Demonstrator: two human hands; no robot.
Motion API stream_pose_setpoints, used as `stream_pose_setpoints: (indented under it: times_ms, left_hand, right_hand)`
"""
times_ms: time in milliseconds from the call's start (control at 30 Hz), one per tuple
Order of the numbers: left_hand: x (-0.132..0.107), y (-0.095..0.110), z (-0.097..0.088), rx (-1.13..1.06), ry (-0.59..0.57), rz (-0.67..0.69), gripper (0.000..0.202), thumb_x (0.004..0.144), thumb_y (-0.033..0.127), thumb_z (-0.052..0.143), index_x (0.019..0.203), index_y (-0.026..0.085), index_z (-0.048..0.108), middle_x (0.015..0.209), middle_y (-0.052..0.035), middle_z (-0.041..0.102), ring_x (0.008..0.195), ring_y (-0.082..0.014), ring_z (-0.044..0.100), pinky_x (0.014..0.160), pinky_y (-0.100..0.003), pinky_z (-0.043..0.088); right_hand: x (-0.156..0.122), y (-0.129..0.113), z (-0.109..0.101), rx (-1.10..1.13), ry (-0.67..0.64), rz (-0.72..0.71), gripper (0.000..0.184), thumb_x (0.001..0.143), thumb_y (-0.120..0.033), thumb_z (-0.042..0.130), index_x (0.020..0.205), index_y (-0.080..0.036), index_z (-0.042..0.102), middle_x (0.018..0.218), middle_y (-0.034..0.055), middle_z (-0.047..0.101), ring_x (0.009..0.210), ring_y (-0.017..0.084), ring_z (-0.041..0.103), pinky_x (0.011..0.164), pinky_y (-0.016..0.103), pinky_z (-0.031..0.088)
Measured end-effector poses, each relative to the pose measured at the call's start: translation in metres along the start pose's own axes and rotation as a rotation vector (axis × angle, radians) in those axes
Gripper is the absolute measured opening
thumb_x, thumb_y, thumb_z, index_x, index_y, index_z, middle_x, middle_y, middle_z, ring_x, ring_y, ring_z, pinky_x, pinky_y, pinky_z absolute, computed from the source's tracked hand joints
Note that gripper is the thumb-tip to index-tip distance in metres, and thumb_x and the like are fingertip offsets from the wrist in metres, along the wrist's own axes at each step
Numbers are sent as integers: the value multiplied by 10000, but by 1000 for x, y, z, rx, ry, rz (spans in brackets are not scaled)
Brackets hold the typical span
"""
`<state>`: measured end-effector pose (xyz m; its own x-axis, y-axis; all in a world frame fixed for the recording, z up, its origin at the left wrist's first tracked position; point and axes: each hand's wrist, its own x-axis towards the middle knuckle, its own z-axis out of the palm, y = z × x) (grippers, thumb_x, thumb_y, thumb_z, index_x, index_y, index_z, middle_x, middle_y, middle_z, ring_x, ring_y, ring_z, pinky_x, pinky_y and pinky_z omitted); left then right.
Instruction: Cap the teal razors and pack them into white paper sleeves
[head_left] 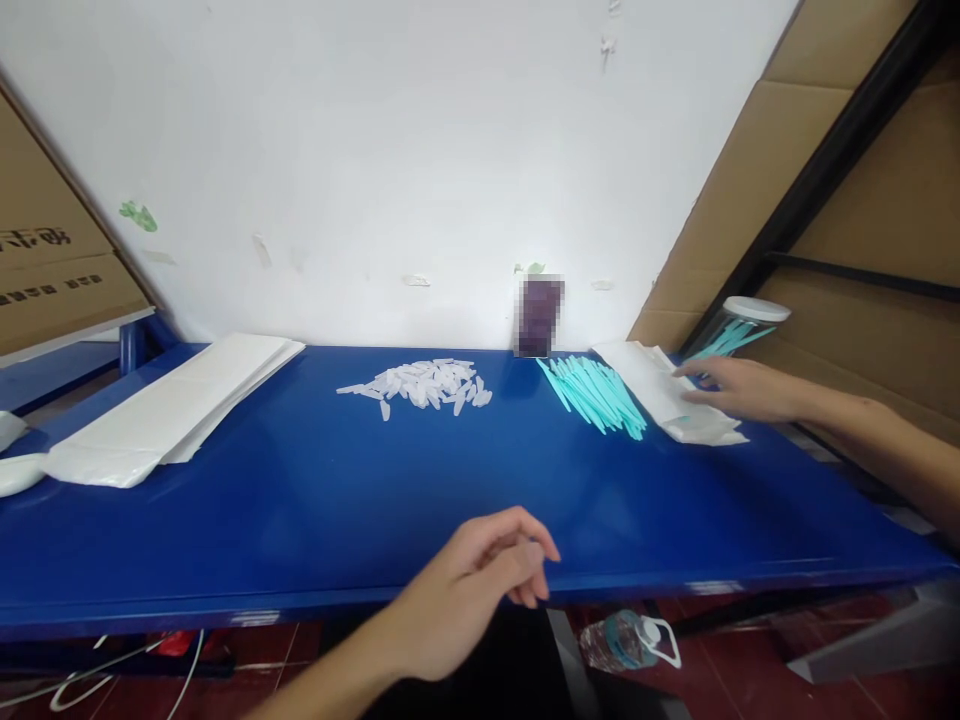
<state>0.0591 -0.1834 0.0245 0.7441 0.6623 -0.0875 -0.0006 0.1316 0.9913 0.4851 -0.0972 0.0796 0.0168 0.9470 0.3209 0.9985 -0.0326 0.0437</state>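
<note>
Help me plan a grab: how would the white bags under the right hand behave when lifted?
The white bags look thin and flat, so one would probably droop, floppy and light. On the glossy blue table the stack may slide or fan out when pushed. The right hand rests on them, which likely steadies them.

Glossy blue table [300, 520]; matt white paper bags [675, 395].
</note>
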Motion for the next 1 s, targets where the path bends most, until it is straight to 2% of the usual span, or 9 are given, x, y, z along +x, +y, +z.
stream_pose_setpoints:
  times_ms: [67, 167, 267, 400, 500, 600, 700, 900, 1000]
  left_hand:
    - [-5, 11, -27, 194, -12, -58, 328, 992, 468, 499, 1026, 187, 665, 891, -44, 652, 831, -159, 596, 796, -282, 487]
    - [6, 25, -70, 482, 44, -11, 348, 987, 480, 488, 1020, 186, 671, 884, -39, 665, 821, -169, 625, 751, -277, 492]
    - [29, 34, -115, 766, 192, 104, 355, 983, 445, 465, 933, 167, 680, 826, -32, 665, 761, -169, 619, 705, -272, 457]
    - [53, 34, -168, 1169, 478, 299, 424, 965, 375, 421, 689, 154, 654, 704, -27, 598, 639, -149, 520, 651, -284, 368]
    - [55, 24, -196, 1302, 591, 390, 455, 963, 364, 407, 572, 165, 524, 627, -11, 497, 580, -132, 448, 621, -289, 323]
    - [48, 14, -210, 1328, 652, 417, 437, 958, 363, 412, 559, 184, 413, 588, 3, 441, 549, -125, 405, 600, -292, 298]
    - [42, 12, -213, 1317, 664, 414, 417, 947, 368, 420, 571, 192, 382, 580, 4, 444, 542, -126, 397, 596, -298, 293]
    - [43, 19, -215, 1409, 641, 420, 456, 926, 404, 423, 529, 180, 424, 587, -24, 497, 644, -167, 447, 712, -340, 320]
    - [41, 20, -217, 1362, 677, 402, 469, 923, 378, 405, 499, 184, 347, 520, 2, 416, 581, -141, 399, 730, -342, 326]
  right_hand:
    - [2, -5, -3, 45, -53, -27, 207, 916, -383, 616, 880, -208, 719, 921, 122, 736, 792, 227, 662, 697, 316, 450]
    - [9, -27, -1, 66, -84, -17, 349, 985, -474, 444, 858, -208, 630, 880, 106, 701, 786, 237, 629, 695, 337, 425]
    - [20, -61, 8, 40, -184, -16, 377, 963, -518, 435, 895, -207, 636, 895, 96, 704, 794, 251, 634, 662, 340, 407]
    - [36, -100, 23, -48, -334, -19, 438, 929, -567, 457, 1061, -204, 663, 1009, 132, 724, 878, 297, 663, 684, 371, 426]
    - [46, -113, 30, -83, -392, 17, 513, 860, -650, 531, 916, -166, 694, 970, 183, 724, 854, 334, 679, 678, 396, 446]
    - [54, -113, 34, -112, -445, 58, 549, 827, -691, 558, 782, -160, 686, 897, 195, 718, 802, 331, 690, 678, 402, 460]
    - [58, -112, 38, -129, -478, 87, 529, 830, -677, 567, 797, -165, 694, 897, 187, 721, 802, 315, 696, 679, 388, 468]
    - [54, -131, 47, -179, -500, 93, 379, 879, -512, 577, 907, -158, 709, 994, 209, 729, 901, 337, 705, 666, 372, 475]
    - [49, -142, 48, -199, -481, 66, 295, 900, -408, 563, 915, -150, 705, 1055, 240, 719, 948, 366, 701, 690, 396, 475]
